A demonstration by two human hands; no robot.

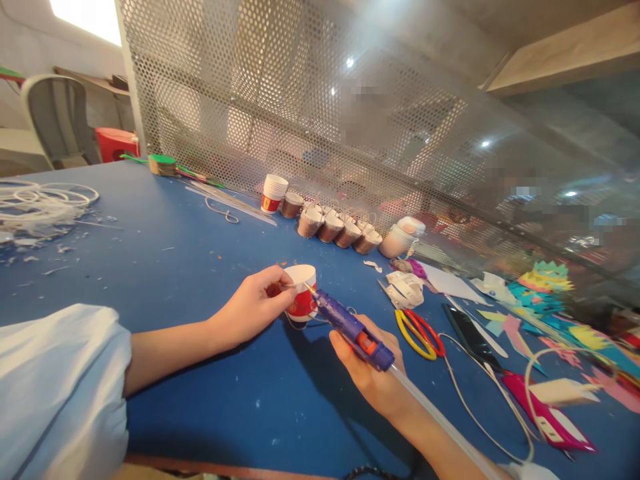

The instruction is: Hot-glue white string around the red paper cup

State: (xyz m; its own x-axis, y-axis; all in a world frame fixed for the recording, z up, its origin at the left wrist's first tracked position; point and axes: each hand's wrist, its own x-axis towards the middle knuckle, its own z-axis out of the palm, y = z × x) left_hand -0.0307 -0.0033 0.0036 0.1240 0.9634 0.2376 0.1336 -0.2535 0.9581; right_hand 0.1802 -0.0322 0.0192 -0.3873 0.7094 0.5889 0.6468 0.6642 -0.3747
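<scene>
- A blue table [200, 373] fills the scene, with a perforated metal screen [300, 100] standing along its far edge.
- Coloured paper cut-outs [540, 293] lie scattered at the right. A row of brown cups [340, 230] lies tipped along the foot of the screen.
- The person's left hand [253, 310] reaches in from the near left. Its thumb and fingers are closed on the left side of a paper cup, steadying it.
- The right hand [373, 377], near and right of centre, is wrapped shut around the grip of a glue gun [350, 328]. The gun is blue, with a clear stick trailing from its back.
- The red and white paper cup [301, 293] sits upright at the middle of the table. The gun's nozzle meets its near right side, just below the rim.
- The step in hand appears to be gluing at the cup's wall. It likely calls for a firm hold on the light cup and for keeping the left fingertips off the hot tip close by.
- Scissors [420, 333] with yellow and red handles lie just right of the gun, untouched.
</scene>
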